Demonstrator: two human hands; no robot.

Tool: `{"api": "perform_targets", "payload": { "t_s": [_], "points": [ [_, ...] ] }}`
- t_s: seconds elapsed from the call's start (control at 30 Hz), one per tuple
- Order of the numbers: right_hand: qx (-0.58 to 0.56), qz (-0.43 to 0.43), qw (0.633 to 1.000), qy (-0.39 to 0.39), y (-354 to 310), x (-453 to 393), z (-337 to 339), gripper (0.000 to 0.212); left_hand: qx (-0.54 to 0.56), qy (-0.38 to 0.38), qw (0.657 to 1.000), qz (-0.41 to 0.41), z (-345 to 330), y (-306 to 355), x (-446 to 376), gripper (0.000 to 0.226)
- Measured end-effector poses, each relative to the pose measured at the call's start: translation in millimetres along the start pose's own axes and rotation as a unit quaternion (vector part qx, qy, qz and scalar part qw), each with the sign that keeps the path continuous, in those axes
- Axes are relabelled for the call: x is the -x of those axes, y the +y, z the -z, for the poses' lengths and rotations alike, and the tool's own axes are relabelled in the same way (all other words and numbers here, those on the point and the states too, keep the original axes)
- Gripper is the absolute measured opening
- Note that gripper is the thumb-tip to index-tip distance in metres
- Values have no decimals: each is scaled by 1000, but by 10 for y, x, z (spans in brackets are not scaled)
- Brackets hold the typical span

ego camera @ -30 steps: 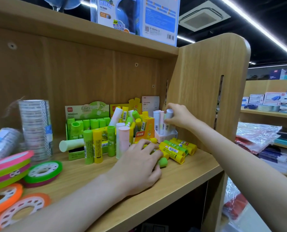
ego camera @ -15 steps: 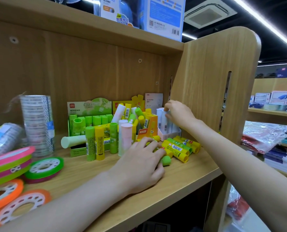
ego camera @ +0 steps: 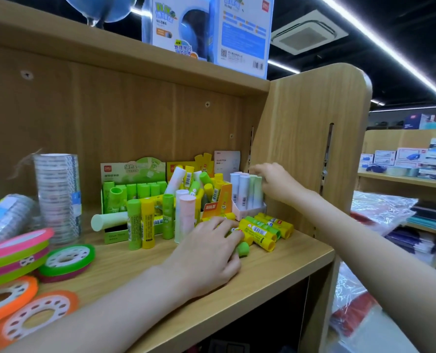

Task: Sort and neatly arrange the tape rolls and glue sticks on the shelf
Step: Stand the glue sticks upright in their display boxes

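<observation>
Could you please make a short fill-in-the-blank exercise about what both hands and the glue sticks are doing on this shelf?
1. The right hand touches the pastel glue sticks that stand ____ in a small box.
2. The left hand rests on glue sticks that lie on the ____.
3. The neon tape rolls sit at the ____ end of the shelf.

Missing words: upright; shelf; left

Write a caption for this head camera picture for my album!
Left hand rests on lying glue sticks; right hand touches pastel sticks.
</observation>
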State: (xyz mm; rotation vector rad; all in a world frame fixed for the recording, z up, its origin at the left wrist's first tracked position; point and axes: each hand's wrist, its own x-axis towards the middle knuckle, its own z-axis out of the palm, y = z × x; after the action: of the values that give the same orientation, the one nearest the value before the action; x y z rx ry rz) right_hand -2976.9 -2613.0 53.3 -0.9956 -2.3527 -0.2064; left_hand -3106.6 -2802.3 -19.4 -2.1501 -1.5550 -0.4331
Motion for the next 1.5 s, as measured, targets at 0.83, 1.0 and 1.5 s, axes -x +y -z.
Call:
{"api": "perform_targets", "payload": {
  "t_s": [0.83,1.0,1.5],
  "points": [
    [-243,119,959,82,-1348,851,-219,37,2,-17,994,111,411,-282,885,77],
    [-375,64,915,136,-1373,893,-152,23,27,-8,993,115,416,-266,881,77],
    [-244,-109,937,224,-174,364,-114,17,118,-16,991,55,87,-163,253,73]
  ]
}}
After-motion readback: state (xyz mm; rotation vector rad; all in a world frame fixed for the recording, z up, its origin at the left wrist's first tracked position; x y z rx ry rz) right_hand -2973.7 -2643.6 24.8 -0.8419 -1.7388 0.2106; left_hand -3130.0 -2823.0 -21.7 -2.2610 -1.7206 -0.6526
